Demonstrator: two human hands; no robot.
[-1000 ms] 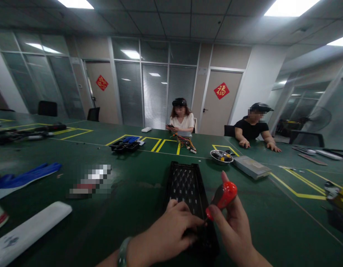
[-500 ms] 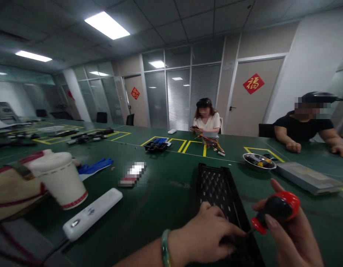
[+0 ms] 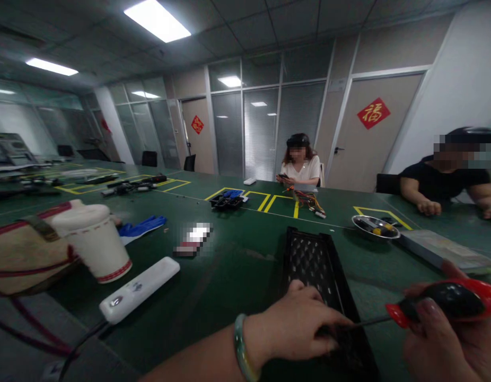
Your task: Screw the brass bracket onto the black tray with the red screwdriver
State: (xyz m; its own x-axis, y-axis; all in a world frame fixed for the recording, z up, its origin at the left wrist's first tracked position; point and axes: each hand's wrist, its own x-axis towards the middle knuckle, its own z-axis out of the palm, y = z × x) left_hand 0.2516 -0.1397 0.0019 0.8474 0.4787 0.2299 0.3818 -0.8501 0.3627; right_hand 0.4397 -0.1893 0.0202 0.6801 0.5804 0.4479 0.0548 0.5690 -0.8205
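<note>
My right hand (image 3: 444,329) is wrapped around the red and black handle of a screwdriver (image 3: 440,305). The screwdriver's shaft points left, and its tip is beside the fingertips of my left hand (image 3: 297,329). That hand, with a green bangle (image 3: 240,339) at the wrist, lies over a long black perforated panel (image 3: 309,260) with raised edges. Its fingers are bent and pressed together low on the panel; what they pinch is dark and hidden. The near end of the panel is in shadow.
On the green table (image 3: 229,254) are a white power strip (image 3: 140,289), a lidded paper cup (image 3: 94,241), a phone (image 3: 193,239) and a blue glove (image 3: 142,228). To the right are a metal bowl (image 3: 359,228) and a grey metal box (image 3: 440,246). Two people sit across.
My right hand has drawn the screwdriver to the right and tilted it flatter, so more of its shaft shows. My left hand has stayed on the panel. The view has shifted slightly.
</note>
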